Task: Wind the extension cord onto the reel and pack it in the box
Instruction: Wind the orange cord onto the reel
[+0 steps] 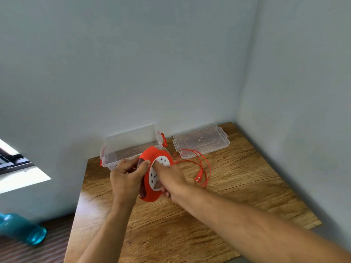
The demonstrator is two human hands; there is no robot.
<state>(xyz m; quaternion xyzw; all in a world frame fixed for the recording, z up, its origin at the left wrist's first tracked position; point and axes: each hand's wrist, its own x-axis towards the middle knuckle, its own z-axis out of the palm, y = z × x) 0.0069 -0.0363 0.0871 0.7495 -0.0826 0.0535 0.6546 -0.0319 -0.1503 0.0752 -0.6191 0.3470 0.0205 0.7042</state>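
On corner wooden table [218,215], clear box [131,147].

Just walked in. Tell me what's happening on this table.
A person is holding a red extension cord reel above a wooden table. The left hand grips its edge, and the right hand lies across the white socket face. A length of red cord lies loose on the table, its plug at the end, so winding isn't finished. A clear box with red latches stands open by the wall, its lid lying flat to its right.
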